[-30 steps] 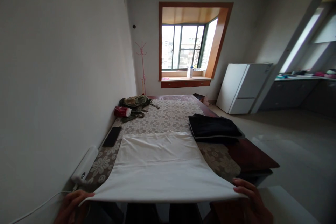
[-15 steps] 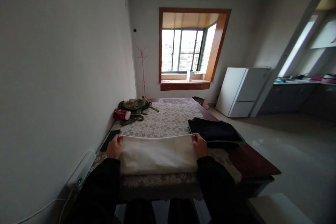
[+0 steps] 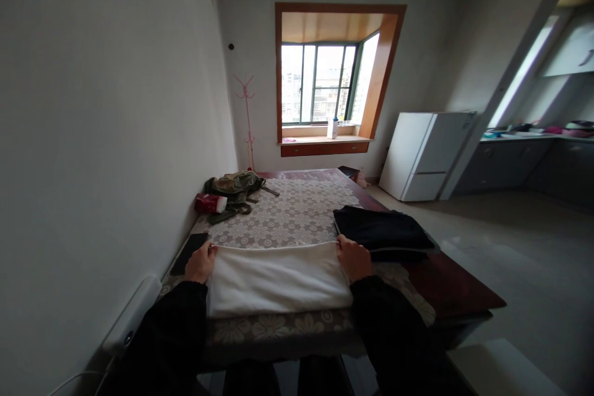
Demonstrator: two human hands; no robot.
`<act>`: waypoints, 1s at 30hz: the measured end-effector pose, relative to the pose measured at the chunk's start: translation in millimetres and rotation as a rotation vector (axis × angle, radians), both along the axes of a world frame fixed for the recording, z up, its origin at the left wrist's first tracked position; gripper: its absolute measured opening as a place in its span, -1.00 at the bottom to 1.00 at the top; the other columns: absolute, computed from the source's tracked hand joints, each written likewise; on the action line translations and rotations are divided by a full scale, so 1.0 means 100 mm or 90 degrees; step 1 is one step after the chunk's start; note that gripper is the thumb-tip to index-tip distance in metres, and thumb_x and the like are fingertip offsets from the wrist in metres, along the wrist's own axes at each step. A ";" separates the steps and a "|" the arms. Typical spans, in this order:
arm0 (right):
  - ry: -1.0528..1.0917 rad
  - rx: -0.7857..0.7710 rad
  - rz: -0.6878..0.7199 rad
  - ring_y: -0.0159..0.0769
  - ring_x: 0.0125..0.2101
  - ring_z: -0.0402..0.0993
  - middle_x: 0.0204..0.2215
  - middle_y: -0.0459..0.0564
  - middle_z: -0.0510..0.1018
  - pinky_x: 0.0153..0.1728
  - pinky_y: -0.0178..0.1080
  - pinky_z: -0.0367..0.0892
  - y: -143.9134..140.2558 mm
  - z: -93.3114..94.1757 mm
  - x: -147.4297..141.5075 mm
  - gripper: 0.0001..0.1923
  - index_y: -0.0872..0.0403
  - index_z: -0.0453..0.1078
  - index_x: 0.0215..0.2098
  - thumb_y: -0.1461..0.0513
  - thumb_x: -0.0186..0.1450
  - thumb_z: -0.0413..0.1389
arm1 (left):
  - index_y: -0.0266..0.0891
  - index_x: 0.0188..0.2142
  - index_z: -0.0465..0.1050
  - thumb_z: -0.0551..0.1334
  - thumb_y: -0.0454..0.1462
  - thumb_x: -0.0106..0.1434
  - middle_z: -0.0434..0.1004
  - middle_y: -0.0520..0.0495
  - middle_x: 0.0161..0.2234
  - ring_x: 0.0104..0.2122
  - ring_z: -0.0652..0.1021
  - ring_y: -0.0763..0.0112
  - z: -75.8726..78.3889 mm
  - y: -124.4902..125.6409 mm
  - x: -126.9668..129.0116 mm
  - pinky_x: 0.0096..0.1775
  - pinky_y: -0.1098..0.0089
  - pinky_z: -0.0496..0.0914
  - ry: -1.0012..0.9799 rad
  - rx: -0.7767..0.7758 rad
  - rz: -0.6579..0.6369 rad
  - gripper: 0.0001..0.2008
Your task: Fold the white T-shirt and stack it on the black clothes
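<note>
Your left hand pinches the far left corner of the white cloth, and your right hand pinches the far right corner; each grip is closed on fabric. The cloth lies doubled over on the near part of the counter, on the lace cover, with its folded edge toward you and the loose edges at your fingers. To do this fold well, I would keep both corners level and equally taut, so that the top layer's far edge sits square on the layer beneath, and press down only once the side edges match. Watch the right side: the dark folded clothes lie just beside your right hand and could snag the cloth if you slide it that way. On the left, the phone lies just beside your left hand, near the wall. The bag and red pack are well apart at the far left, and the fridge stands off to the right.
</note>
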State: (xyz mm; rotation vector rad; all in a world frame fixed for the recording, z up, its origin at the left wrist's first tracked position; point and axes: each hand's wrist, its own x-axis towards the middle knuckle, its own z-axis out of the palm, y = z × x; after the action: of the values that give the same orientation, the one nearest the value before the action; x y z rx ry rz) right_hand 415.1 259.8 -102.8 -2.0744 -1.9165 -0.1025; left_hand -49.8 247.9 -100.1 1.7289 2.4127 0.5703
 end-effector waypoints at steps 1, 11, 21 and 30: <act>-0.008 0.002 0.007 -0.15 -0.23 0.56 -0.18 0.11 0.61 -0.22 -0.20 0.24 0.02 0.04 0.00 -0.67 0.03 0.47 -0.08 0.18 0.48 -0.13 | -0.08 -0.04 0.47 -0.01 -0.06 0.39 0.67 -0.16 -0.15 -0.15 0.63 0.13 0.02 0.02 -0.02 -0.31 0.35 0.36 0.005 -0.003 -0.005 -0.65; -0.200 0.086 0.112 0.08 0.32 -0.02 0.31 0.06 0.29 0.29 0.18 -0.28 0.22 -0.04 0.21 -0.68 0.02 0.54 -0.14 0.35 0.30 -0.02 | -0.09 -0.15 0.47 0.05 -0.14 0.37 0.66 -0.11 -0.20 -0.20 0.62 0.19 0.14 0.07 -0.05 -0.29 0.36 0.37 0.049 -0.008 -0.052 -0.76; -0.024 0.047 0.324 -0.06 0.31 0.11 0.35 0.03 0.25 0.30 0.00 0.00 -0.41 -0.06 -0.50 -0.51 -0.03 0.26 0.29 0.09 0.43 -0.08 | -0.06 0.21 0.35 0.03 -0.06 0.42 0.46 -0.10 0.20 0.20 0.42 0.25 -0.08 -0.61 0.91 0.23 0.23 0.26 0.058 0.093 -0.374 -0.57; -0.074 -0.102 0.219 0.26 0.40 -0.26 0.44 0.02 0.01 0.22 0.46 -0.14 -0.51 -0.57 -0.24 -0.27 -0.13 0.00 0.44 -0.18 0.40 -0.12 | 0.10 0.42 -0.12 0.01 0.25 0.28 -0.09 -0.11 0.46 0.42 -0.07 -0.16 -0.40 -0.89 0.95 0.30 -0.33 -0.29 0.117 -0.051 -0.407 -0.19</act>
State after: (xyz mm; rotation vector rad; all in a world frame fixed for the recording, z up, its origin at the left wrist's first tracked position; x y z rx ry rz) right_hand 391.0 208.8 -159.8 -1.8317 -2.3937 0.0091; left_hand 45.1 159.0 -140.2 2.4253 1.7675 0.2311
